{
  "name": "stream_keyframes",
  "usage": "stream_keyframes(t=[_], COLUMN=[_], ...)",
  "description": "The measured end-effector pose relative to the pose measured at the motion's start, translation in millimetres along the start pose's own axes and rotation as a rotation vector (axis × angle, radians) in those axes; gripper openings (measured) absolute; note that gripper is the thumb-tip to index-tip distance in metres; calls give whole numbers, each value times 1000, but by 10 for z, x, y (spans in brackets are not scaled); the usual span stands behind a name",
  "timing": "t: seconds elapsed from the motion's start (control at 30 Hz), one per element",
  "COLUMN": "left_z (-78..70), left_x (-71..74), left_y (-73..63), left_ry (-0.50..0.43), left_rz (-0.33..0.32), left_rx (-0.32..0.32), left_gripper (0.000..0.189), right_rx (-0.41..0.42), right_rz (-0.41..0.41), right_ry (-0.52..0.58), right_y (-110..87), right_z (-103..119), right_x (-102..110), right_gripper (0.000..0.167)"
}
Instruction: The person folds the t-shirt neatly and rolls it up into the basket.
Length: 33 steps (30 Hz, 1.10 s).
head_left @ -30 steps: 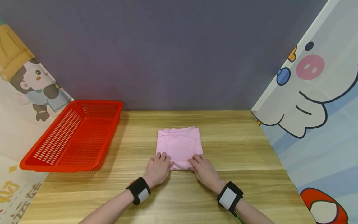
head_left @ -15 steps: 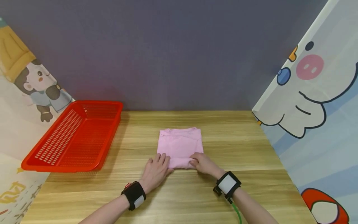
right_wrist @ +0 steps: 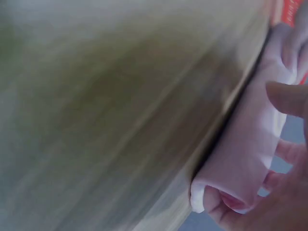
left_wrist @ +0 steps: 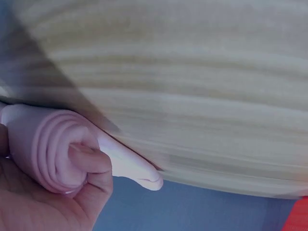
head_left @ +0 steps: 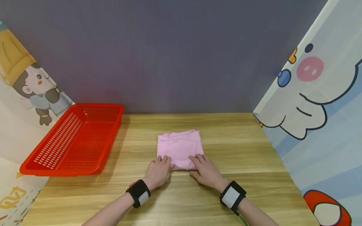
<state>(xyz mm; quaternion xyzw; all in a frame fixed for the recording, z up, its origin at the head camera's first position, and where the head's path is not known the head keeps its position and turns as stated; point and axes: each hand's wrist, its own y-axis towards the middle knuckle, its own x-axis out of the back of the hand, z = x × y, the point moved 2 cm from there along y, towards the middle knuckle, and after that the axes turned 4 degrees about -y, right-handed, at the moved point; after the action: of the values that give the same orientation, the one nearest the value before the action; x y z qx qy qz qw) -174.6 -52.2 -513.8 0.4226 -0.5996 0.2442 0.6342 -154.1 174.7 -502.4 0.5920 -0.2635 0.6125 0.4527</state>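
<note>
A pink shirt, folded into a flat rectangle with its neckline at the far side, lies mid-table. Its near edge is rolled up. My left hand grips the left end of this roll, and in the left wrist view one finger pokes into the layered spiral of the rolled shirt. At the right end, my right hand has its fingers curled over the shirt and its thumb at the near edge. Up close in the right wrist view, a fingertip sits at the open end of the rolled shirt, with the thumb above it.
A red plastic basket with perforated sides stands at the table's left. The wooden table meets a dark grey panel at the back. Cartoon-printed panels border the left and right sides. A green cable leads from the right wristband.
The shirt's near edge is rolled slightly further away from me. My right hand has shifted its hold, its thumb now spread from the fingers. My left hand stays at the left corner.
</note>
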Motion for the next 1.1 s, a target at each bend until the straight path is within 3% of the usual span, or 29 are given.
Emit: stream_keyframes(t=[0.2, 0.3, 0.43, 0.6, 0.7, 0.83, 0.93, 1.03, 1.1], left_z=[40, 52, 58, 44, 33, 34, 59, 92, 108], left_x=[-11, -10, -5, -17, -26, -34, -47, -59, -57], left_y=[54, 41, 3, -23, -27, 8, 63, 120, 146], left_ry=[-37, -24, 50, 124, 131, 72, -11, -80, -115], left_rz=[25, 12, -52, -101, -105, -86, -37, 13, 42], left_rx=[20, 9, -26, -57, -50, -25, 11, 54, 83], left_gripper=[32, 34, 41, 50, 46, 38, 35, 34, 36], right_rx=[40, 21, -2, -3, -12, -15, -25, -29, -22], right_rz=[-82, -57, -14, 18, 36, 42, 47, 17, -14], right_ry=[-55, -13, 56, 75, 83, 77, 32, -17, -41], right_y=[32, 75, 127, 164, 171, 165, 147, 137, 139], right_z=[-20, -37, -47, -61, -58, -37, -13, 13, 13], right_x=[-67, -77, -55, -38, -29, -6, 1, -7, -32], right_gripper=[34, 29, 26, 24, 24, 26, 39, 49, 47])
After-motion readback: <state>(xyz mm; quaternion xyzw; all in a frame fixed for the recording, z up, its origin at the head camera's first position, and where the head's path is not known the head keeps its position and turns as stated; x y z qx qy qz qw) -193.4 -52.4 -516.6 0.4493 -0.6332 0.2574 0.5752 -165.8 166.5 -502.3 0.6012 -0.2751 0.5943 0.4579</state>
